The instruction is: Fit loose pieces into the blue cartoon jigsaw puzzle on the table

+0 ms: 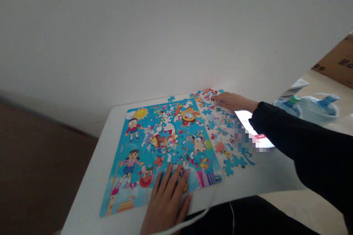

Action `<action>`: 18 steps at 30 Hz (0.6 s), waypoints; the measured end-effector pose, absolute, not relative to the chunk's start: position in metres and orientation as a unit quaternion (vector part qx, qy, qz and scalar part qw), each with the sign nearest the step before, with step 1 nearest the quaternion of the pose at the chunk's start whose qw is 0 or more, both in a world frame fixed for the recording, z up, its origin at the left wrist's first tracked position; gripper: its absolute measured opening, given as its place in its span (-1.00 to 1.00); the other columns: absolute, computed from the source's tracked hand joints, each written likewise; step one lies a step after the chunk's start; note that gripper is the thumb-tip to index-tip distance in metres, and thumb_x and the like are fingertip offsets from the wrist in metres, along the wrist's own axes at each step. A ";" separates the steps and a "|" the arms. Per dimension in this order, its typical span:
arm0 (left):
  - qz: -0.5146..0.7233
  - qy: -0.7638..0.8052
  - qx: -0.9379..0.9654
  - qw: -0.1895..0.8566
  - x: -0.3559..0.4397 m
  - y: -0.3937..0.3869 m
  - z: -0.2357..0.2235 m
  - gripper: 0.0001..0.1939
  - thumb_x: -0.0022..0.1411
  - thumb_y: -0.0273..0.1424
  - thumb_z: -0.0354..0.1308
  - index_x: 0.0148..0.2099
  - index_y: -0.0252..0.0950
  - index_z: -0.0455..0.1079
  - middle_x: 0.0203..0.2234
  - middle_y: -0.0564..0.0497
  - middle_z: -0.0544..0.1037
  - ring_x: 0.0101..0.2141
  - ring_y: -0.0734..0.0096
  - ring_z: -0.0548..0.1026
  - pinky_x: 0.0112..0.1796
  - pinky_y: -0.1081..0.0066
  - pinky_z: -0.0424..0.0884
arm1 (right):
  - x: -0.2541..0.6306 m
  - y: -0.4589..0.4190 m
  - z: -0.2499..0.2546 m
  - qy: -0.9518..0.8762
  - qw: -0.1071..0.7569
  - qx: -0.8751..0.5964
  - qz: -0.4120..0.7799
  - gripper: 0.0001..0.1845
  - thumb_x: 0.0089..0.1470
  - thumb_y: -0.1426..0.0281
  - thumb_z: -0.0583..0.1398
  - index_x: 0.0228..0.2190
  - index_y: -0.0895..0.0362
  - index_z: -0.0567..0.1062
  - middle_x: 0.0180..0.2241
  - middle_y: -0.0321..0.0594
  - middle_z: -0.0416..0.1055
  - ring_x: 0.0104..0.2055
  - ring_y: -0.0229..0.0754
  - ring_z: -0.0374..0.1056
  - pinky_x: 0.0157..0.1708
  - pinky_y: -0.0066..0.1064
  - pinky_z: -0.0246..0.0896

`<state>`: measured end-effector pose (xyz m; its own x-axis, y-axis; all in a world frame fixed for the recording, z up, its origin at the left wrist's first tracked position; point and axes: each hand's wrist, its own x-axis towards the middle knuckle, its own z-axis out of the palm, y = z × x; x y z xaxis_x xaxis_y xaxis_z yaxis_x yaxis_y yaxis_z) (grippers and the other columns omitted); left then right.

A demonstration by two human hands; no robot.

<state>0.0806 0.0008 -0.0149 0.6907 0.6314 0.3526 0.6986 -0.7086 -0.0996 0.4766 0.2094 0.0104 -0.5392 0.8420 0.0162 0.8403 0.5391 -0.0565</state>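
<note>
A jigsaw puzzle board [118,170] with a light blue border and cartoon figures lies on the white table. My left hand [167,198] rests flat on its near edge, fingers stretched out and slightly apart, holding nothing. At the right of the board is a spread of loose puzzle pieces [219,132], many of them blue. My right hand [233,101] reaches over to the far end of this spread. Its fingers are stretched out, with the fingertips at some red and white pieces [209,93]; no piece shows clearly gripped.
A phone [261,138] with a lit screen lies under my right forearm, beside the pieces. A pale cable [190,222] crosses the table's near edge. The wall [165,36] stands behind the table [88,187]. Large water bottles [317,108] and a cardboard box [338,60] are on the floor at right.
</note>
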 end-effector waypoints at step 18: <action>-0.141 -0.365 -0.914 0.111 0.079 0.000 -0.016 -0.50 0.27 -0.33 0.05 0.24 -0.23 0.21 0.16 0.00 0.35 0.18 0.16 0.25 0.14 0.21 0.20 | 0.470 0.232 0.010 -0.863 0.009 -0.504 0.025 -0.50 0.13 0.44 -0.01 0.09 0.18 0.38 0.09 -0.04 0.35 0.15 -0.01 0.23 0.12 -0.13 0.14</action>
